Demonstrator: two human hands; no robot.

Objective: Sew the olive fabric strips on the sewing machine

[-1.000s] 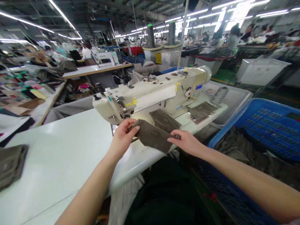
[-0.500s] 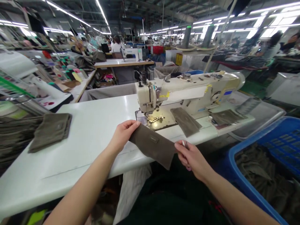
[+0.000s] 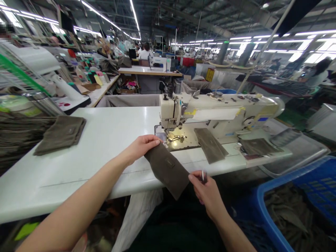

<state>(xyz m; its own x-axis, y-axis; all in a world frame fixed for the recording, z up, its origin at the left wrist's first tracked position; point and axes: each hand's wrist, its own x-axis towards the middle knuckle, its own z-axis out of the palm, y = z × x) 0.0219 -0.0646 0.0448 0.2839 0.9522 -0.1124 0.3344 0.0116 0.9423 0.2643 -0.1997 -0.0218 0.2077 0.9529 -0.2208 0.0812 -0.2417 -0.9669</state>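
Observation:
A dark olive fabric piece (image 3: 168, 171) with a small label patch hangs stretched between my two hands at the table's front edge. My left hand (image 3: 143, 147) pinches its upper left corner, close to the needle area of the sewing machine (image 3: 217, 108). At the lower right, my right hand (image 3: 204, 190) grips another corner between thumb and finger. A small tool with a pale tip (image 3: 202, 175), perhaps thread snips, is tucked in that same hand. Another olive piece (image 3: 210, 145) lies flat beside the machine's needle plate (image 3: 181, 141).
Folded olive pieces (image 3: 63, 133) lie at the table's left, beside a tall stack (image 3: 18, 140). One more piece (image 3: 257, 146) rests right of the machine. A blue basket (image 3: 262, 196) with olive cloth stands at the right. People sit at other machines farther back.
My right hand has moved down and left, so the fabric piece now slopes more steeply. My left hand keeps its corner. The camera view has turned slightly left.

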